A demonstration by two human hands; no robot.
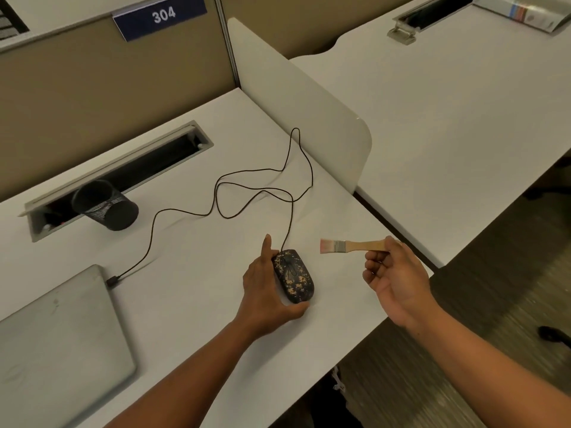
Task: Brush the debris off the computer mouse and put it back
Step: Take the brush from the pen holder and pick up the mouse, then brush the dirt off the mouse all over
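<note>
A black wired computer mouse (293,275) speckled with tan debris lies on the white desk (191,261). My left hand (265,288) grips it from its left side, thumb curled under its near end and index finger stretched forward along its side. My right hand (392,279) holds the wooden handle of a small paintbrush (349,245) in the air to the right of the mouse. The brush's pinkish bristles point left, a short gap from the mouse. The mouse cable (216,196) loops across the desk to the laptop.
A closed grey laptop (58,344) lies at the near left. A black mesh pen cup (105,205) lies tipped by the open cable tray (117,177). A white divider panel (302,100) separates this desk from the neighbouring one. The desk edge runs just right of my right hand.
</note>
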